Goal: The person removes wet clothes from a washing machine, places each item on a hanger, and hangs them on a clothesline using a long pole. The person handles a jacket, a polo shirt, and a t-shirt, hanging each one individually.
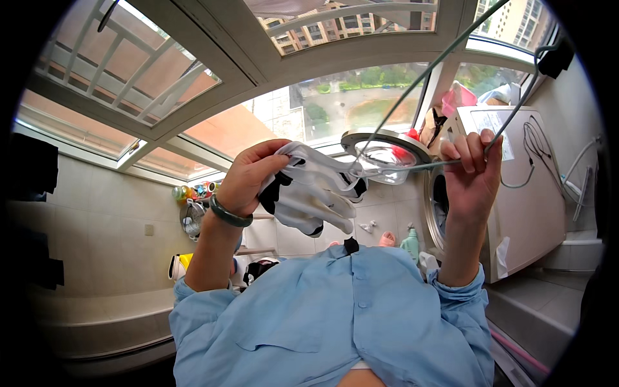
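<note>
My left hand (256,171) grips a white garment with black trim (309,188) by its edge, and the cloth hangs from the fingers. A dark green bangle (231,213) circles the left wrist. My right hand (471,162) is closed on a green-coated wire clothes hanger (430,72), near its hook. One end of the hanger reaches into the garment at its right side; how far it goes inside is hidden by the cloth.
At the right stands a front-loading washing machine (522,193) with its round door (387,150) swung out. Windows (358,92) run along the far side. A green bottle (410,244) is on the tiled floor, and jars (183,193) and a metal basket (192,218) sit at the left.
</note>
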`<state>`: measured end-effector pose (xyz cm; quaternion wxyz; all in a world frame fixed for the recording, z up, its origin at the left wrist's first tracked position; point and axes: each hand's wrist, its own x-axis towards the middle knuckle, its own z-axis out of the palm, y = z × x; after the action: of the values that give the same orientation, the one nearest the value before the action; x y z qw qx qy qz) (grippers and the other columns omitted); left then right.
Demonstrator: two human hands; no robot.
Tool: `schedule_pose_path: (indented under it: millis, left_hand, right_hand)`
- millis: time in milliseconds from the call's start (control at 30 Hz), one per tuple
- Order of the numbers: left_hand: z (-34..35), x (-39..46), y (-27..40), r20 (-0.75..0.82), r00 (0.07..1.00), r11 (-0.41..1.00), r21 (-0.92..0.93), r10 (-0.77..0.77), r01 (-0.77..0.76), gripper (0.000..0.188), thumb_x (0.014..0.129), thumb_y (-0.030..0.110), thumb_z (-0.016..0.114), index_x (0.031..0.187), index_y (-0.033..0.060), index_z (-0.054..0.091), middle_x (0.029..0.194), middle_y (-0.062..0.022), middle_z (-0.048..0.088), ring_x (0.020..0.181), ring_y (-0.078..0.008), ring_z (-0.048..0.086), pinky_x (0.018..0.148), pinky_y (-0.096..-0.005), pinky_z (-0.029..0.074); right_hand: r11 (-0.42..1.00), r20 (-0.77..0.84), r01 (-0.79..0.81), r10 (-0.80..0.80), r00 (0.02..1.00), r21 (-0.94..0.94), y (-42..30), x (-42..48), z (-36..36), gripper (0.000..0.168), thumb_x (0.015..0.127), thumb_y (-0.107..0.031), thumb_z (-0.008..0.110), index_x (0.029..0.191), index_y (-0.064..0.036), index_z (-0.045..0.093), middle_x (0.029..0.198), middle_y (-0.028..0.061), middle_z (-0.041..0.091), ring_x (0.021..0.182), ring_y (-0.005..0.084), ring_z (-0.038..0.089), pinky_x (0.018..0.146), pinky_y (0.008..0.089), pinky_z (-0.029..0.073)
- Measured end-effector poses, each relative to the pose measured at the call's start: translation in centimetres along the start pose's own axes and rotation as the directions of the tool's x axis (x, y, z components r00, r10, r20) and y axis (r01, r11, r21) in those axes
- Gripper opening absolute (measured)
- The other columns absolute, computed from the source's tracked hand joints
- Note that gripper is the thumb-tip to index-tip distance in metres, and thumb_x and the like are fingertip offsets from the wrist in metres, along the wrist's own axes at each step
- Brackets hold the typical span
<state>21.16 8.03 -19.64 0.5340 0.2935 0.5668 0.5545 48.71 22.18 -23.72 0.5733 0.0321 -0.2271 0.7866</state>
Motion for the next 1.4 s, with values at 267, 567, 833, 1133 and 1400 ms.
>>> schedule_pose_path:
  millis: [267,567,833,1133,1400]
  left_hand:
    - [1.3,-0.6,0.6,0.074,0.997,1.000,0.002,-0.014,0.014,0.027,0.079,0.003,0.055,0.106,-0.0012,0.055,0.093,-0.0073,0.061,0.081,-0.0125,0.058,0.074,-0.0237,0.047]
    - [2.6,-2.2,1.6,0.190,0.980,0.998,0.026,-0.060,0.056,0.027,0.078,0.005,0.056,0.104,-0.0018,0.056,0.085,-0.0041,0.060,0.067,-0.0039,0.052,0.056,-0.0139,0.040]
    - [0.7,-2.3,2.6,0.165,0.986,1.000,-0.022,-0.005,0.009,0.027,0.075,0.002,0.052,0.101,-0.0012,0.057,0.087,-0.0078,0.061,0.071,-0.0117,0.059,0.065,-0.0223,0.048]
    - [-1.1,-1.7,1.9,0.088,0.993,0.984,0.156,0.075,-0.088,0.024,0.077,0.007,0.058,0.099,-0.0007,0.059,0.081,-0.0022,0.060,0.071,-0.0048,0.052,0.063,-0.0165,0.042]
    - [-3.3,0.4,-0.2,0.093,0.910,0.708,0.599,0.403,-0.375,0.013,0.080,0.009,0.057,0.089,0.0019,0.063,0.076,-0.0025,0.059,0.065,-0.0069,0.050,0.059,-0.0202,0.041]
  right_hand:
    - [0.957,0.259,-0.081,0.157,0.953,-0.280,3.6,0.4,-1.4,0.026,0.085,-0.031,0.053,0.075,-0.007,0.049,0.058,-0.0024,0.039,0.052,0.0063,0.034,0.055,0.0227,0.032]
    - [0.618,0.209,-0.254,0.575,0.791,-0.744,7.5,-0.8,-6.6,0.016,0.086,-0.020,0.051,0.081,-0.004,0.054,0.093,0.0024,0.053,0.087,0.0100,0.046,0.077,0.0238,0.036]
    - [0.415,-0.075,-0.559,0.752,0.655,-0.718,6.6,-2.3,-7.4,0.028,0.088,-0.028,0.045,0.102,-0.007,0.056,0.102,-0.0004,0.052,0.093,0.0084,0.047,0.077,0.0245,0.039]
    - [0.261,-0.043,-0.188,0.475,0.879,-0.947,2.2,0.2,-5.8,0.017,0.085,-0.016,0.051,0.089,-0.002,0.057,0.083,0.0007,0.056,0.078,0.0072,0.048,0.069,0.0199,0.037]
    - [0.072,-0.051,-0.086,0.391,0.919,-0.994,1.1,2.6,-1.9,0.013,0.086,-0.013,0.050,0.088,-0.001,0.056,0.078,-0.0010,0.054,0.074,0.0062,0.048,0.066,0.0188,0.037]
